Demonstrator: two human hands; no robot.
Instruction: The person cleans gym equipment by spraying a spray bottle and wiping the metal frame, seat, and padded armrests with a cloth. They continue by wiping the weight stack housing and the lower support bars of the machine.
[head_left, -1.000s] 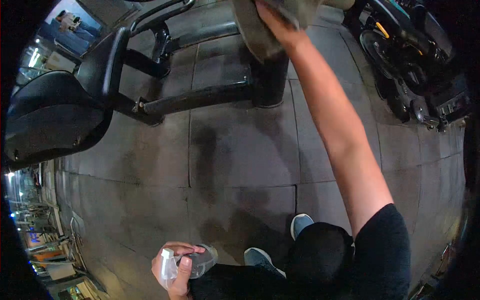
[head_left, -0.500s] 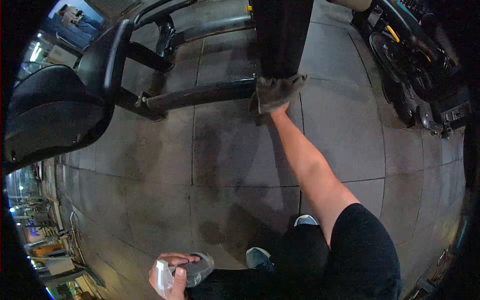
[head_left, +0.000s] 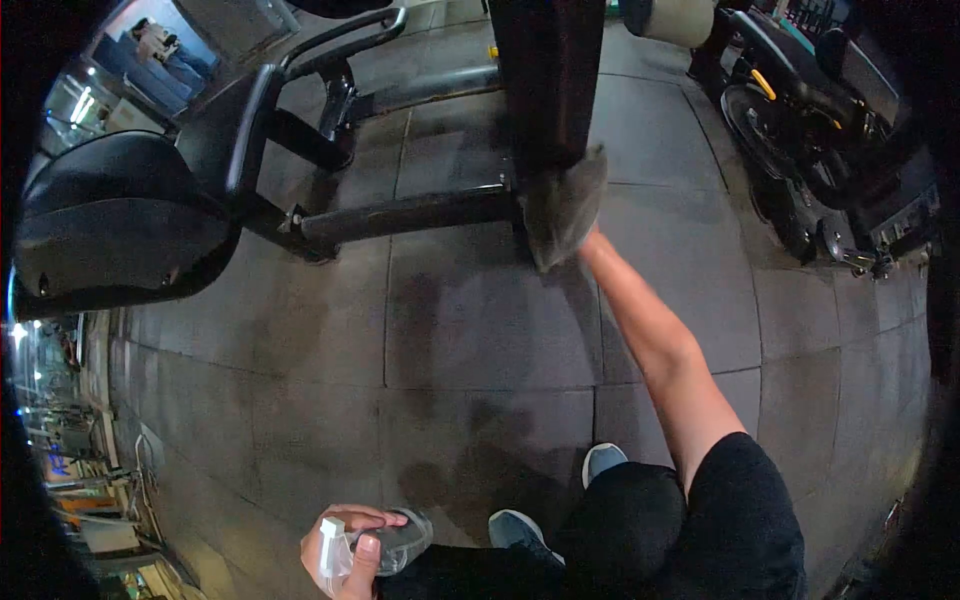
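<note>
At the lower left, my left hand [head_left: 362, 568] is wrapped round a clear spray bottle [head_left: 406, 543] with a white nozzle. My right arm reaches forward to the foot of a black upright post [head_left: 550, 80] on an exercise machine. There my right hand [head_left: 588, 244] holds a grey cloth [head_left: 566, 208] against the post's lower end. The cloth hides most of that hand's fingers and is slightly blurred. A black horizontal tube [head_left: 410, 215] joins the post just left of the cloth.
A black padded seat [head_left: 125, 215] stands at the left, with a curved handle [head_left: 350, 38] behind it. Another black machine [head_left: 790, 140] is at the right. My shoes [head_left: 518, 530] rest on dark floor tiles [head_left: 480, 330]. A person [head_left: 165, 45] is visible at the far upper left.
My right hand has turned and shifted slightly right and down with the cloth, which now hangs more upright along the post. My left hand keeps hold of the spray bottle. The view has moved slightly.
</note>
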